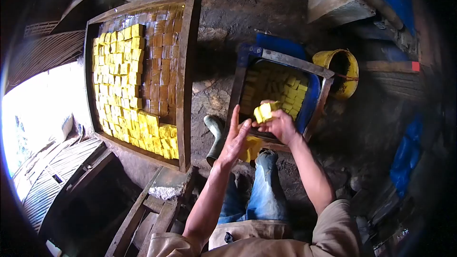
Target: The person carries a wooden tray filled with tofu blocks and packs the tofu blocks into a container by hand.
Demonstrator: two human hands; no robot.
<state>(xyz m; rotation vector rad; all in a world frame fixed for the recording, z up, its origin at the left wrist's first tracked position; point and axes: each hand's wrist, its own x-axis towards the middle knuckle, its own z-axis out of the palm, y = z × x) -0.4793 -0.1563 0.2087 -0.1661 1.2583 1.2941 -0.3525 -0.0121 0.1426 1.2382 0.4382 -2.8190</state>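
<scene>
My right hand (pixel 281 126) is closed on yellow blocks (pixel 264 112) above the near part of a blue-lined, wooden-framed tub (pixel 312 97). More yellow blocks (pixel 293 96) lie inside the tub. Just left of the held blocks, my left hand (pixel 234 135) is open with its fingers apart and its palm turned toward them. On the left, a woven tray with a wooden frame (pixel 186 74) bears rows of yellow blocks (pixel 119 74); woven brown surface shows at its upper right.
A yellow bucket (pixel 351 78) stands right of the tub. Near my legs is a boot (pixel 216 135). Wooden beams (pixel 159 214) and a concrete piece (pixel 169 183) lie below the tray. Blue plastic (pixel 405 157) is at the right, and a stone block (pixel 335 4) at the top.
</scene>
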